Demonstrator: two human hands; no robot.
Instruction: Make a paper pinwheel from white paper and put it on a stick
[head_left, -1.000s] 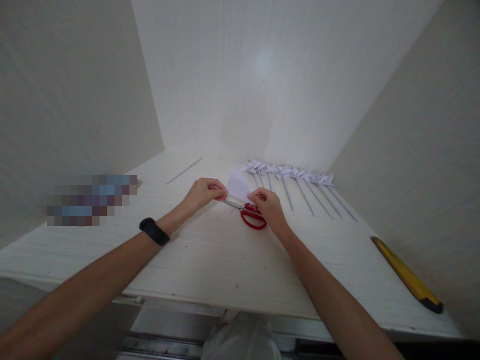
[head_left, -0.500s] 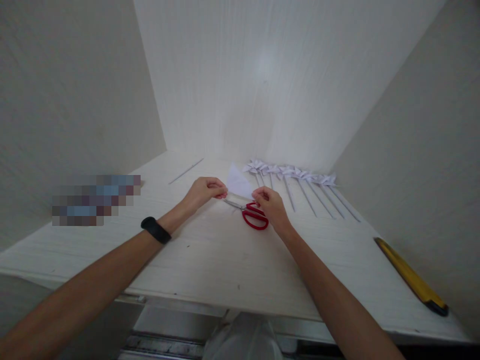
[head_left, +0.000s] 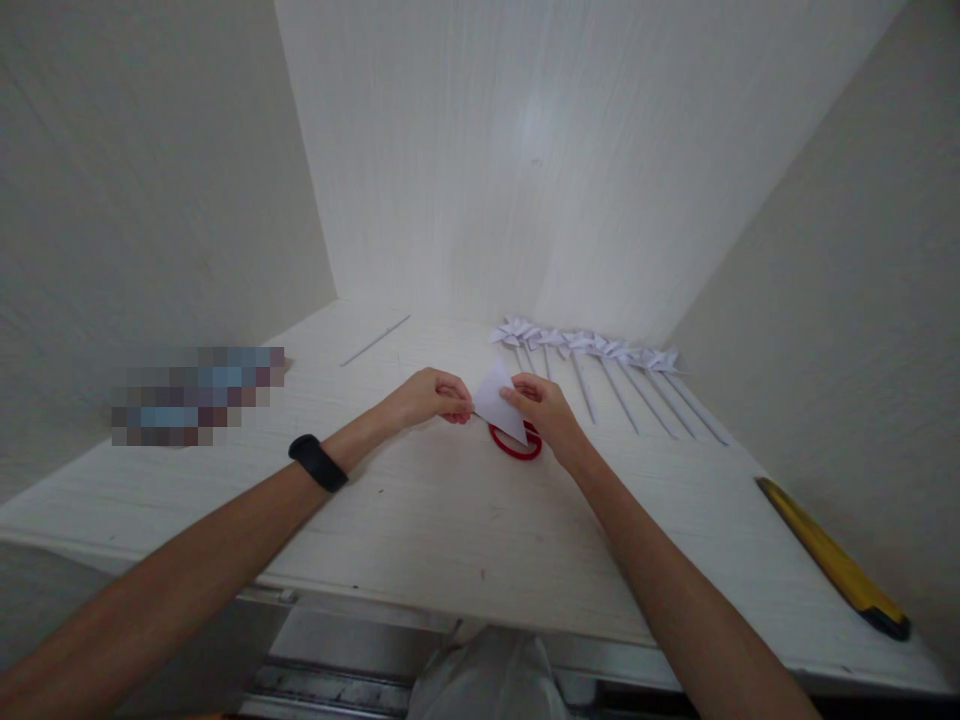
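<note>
A small white folded paper triangle (head_left: 501,406) is held between both my hands above a white table (head_left: 420,520). My left hand (head_left: 431,396) pinches its left corner with closed fingers; a black band is on that wrist. The paper's right edge is pinched by my right hand (head_left: 546,410). Red-handled scissors (head_left: 516,448) lie on the table just under the paper, mostly hidden by it and by my right hand.
Several white paper pinwheels on sticks (head_left: 600,372) lie in a row behind my right hand. A thin white stick (head_left: 375,340) lies at the back left. A yellow and black utility knife (head_left: 836,572) rests near the right edge. Walls close in on three sides.
The paper triangle has swung from pointing up and away to pointing down toward me, covering the scissors' blades. Both hands shifted slightly nearer.
</note>
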